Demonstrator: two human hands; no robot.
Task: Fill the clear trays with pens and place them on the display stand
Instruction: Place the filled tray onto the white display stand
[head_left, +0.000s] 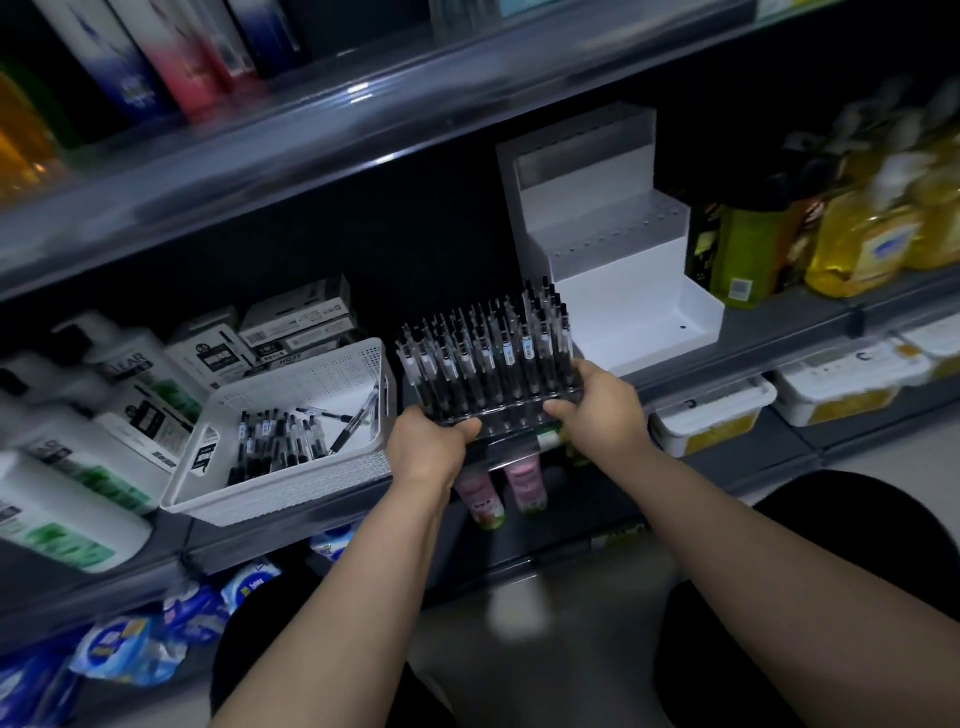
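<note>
While my left hand (428, 441) and right hand (597, 405) clamp the pen-filled clear tray (498, 395), the white display stand (623, 291) sits just beyond my right.

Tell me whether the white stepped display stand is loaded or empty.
Empty: the white stepped display stand shows bare steps and base; the clear pen-filled tray is held in front of it.

Dim shop aisle: dark metal shelving (363, 171) above pale floor (519, 649).

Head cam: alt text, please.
Both hands, left hand and right hand, hold a clear tray of upright pens in front of a shop shelf. An empty white stepped display stand sits behind it to the right; a white basket of loose pens sits left.
</note>
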